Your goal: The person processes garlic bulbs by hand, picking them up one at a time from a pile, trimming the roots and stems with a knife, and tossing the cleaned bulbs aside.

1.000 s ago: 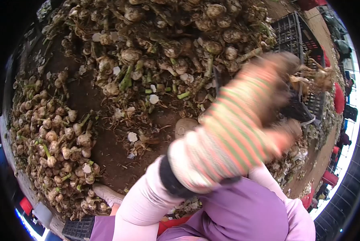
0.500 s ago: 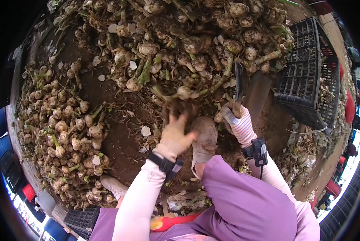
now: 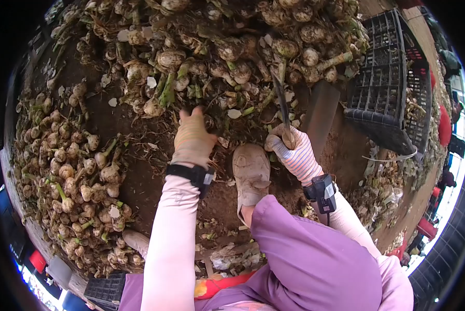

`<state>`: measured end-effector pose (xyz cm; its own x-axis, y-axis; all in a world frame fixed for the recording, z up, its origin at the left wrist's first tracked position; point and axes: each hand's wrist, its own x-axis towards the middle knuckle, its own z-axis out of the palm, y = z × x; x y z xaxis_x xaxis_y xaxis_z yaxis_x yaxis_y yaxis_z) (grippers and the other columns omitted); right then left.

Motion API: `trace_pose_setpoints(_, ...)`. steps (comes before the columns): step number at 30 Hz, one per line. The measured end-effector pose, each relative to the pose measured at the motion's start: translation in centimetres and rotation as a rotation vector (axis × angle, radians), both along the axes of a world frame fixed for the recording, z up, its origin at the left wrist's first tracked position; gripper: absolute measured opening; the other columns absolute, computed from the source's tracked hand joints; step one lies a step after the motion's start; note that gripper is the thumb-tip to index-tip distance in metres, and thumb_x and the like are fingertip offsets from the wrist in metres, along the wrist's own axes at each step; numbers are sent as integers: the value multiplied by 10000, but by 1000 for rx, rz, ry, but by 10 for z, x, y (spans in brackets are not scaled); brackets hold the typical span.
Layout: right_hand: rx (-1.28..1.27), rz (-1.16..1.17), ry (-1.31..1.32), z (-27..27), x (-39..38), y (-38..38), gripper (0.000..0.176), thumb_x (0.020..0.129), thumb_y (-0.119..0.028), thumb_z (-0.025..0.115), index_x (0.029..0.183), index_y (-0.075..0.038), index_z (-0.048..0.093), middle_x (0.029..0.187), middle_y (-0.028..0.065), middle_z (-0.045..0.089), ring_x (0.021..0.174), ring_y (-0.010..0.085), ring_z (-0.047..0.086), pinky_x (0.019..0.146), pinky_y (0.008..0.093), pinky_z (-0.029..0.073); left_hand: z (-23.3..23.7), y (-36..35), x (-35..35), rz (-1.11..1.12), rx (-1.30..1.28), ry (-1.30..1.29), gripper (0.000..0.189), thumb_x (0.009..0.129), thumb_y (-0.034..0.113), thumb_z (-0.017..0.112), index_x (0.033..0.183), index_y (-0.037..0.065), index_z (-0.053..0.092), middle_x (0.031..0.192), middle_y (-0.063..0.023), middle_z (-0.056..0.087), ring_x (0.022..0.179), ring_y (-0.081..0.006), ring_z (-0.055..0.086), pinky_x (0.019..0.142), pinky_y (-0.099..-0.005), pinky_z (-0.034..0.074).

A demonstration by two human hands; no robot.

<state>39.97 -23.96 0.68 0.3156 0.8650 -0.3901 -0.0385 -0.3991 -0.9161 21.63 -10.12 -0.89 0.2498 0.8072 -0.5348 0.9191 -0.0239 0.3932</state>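
Observation:
My left hand, in a dirty glove, reaches to the near edge of a large heap of bulbs with stalks. Its fingers are spread and nothing shows in its grasp. A striped glove covers my right hand, whose fingers wrap the handle of a curved knife. The blade points up toward the heap. Between the hands, a dusty shoe rests on the soil. On the left lies a pile of bulbs with short stems.
A black plastic crate stands tilted at the right, with a flat board beside it. Another dark crate sits at the lower left. Dry scraps litter the right side.
My left hand has moved left and up toward the heap. A bulb with a stalk near its fingers is no longer seen there. My right hand still holds the knife; the view has shifted slightly.

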Motion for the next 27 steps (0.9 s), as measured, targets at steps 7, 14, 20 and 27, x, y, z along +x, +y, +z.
trace_pose_setpoints(7,-98,253,-250,30,-3,14,191,786,-185,650,871,-20,604,646,63,573,577,127,532,563,272,451,38,-29,-52,771,-639,-1055,760,679,37,736,1320,125,336,1041,-166,558,903,-242,599,685,-330,545)
trace_pose_setpoints(14,158,780,-611,60,-15,40,303,632,-171,647,902,-61,562,749,144,573,732,336,597,628,406,480,90,-41,-59,284,-254,-1002,557,809,18,593,1303,98,350,1046,-95,563,866,-173,597,770,-301,539)
trace_pose_setpoints(20,195,926,-702,77,-25,52,256,632,-161,643,862,-78,568,738,110,574,706,330,596,609,410,482,89,-51,-59,485,-479,-1192,589,765,46,657,1265,33,346,1050,-70,584,934,-152,590,795,-273,512)
trace_pose_setpoints(27,224,908,-610,74,-29,50,257,634,-157,646,870,-78,581,744,119,579,726,336,597,613,417,478,95,-55,-61,83,-202,-818,556,785,59,625,1260,33,337,985,-30,598,889,-103,587,787,-247,500)
